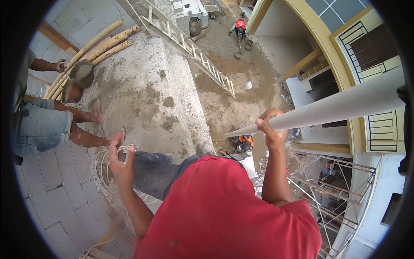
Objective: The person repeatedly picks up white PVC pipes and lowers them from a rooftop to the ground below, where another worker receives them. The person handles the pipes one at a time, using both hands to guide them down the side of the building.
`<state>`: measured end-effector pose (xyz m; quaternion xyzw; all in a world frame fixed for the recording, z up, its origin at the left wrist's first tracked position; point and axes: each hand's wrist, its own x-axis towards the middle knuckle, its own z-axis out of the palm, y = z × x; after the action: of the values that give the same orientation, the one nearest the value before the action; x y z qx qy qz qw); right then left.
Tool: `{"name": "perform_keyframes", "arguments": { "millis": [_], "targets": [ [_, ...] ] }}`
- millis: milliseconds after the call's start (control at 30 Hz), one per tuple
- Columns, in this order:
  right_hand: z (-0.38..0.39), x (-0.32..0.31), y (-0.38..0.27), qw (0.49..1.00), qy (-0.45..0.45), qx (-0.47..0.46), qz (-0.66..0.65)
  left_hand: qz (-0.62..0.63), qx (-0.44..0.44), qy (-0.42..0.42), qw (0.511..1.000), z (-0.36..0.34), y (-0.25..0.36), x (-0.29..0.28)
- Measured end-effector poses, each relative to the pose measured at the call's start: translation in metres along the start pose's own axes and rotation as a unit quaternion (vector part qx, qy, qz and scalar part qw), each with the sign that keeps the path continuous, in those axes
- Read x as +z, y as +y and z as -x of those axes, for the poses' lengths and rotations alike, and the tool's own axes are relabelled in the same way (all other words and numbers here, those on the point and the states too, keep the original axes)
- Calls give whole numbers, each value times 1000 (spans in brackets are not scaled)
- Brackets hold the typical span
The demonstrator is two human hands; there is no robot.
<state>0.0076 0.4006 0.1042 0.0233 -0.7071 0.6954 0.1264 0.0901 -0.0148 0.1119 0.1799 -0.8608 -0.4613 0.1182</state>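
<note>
My right hand is closed around a long pale pole. The pole looks wide near the right edge and narrows to a far end down toward the ground below. My left hand is raised on the other side, fingers and thumb apart, with nothing visible in it. Behind and beside that hand hangs a loose coil of pale rope; whether they touch I cannot tell. My legs in grey trousers stand at the edge of a raised concrete slab.
At left, a person in denim shorts stands barefoot by mortar buckets and bamboo poles. A ladder leans on the slab edge. Below are workers in a red vest and orange vest. Scaffolding stands right.
</note>
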Motion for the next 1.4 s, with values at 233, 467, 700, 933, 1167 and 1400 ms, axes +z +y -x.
{"name": "perform_keyframes", "arguments": {
  "millis": [233, 467, 700, 933, 1167, 1400],
  "targets": [
    [40, 65, 74, 922, -268, 134, 244, 257, 286, -285, 878, -10, 154, 97],
    [61, 40, 91, 897, -328, 177, 238, 351, 104, -374, 852, 11, 144, 148],
    [38, -7, -16, 916, -326, 82, 221, 287, 105, -424, 852, 31, 96, 206],
    [57, -16, -47, 926, -235, 185, 229, 205, 161, -532, 805, 42, 62, 244],
    [105, -33, -7, 761, -95, 590, -253, 119, 379, -568, 721, 49, 46, 285],
    [150, -30, 35, 644, -38, 687, -333, -78, 459, -619, 633, 85, 12, 310]
  ]
}}
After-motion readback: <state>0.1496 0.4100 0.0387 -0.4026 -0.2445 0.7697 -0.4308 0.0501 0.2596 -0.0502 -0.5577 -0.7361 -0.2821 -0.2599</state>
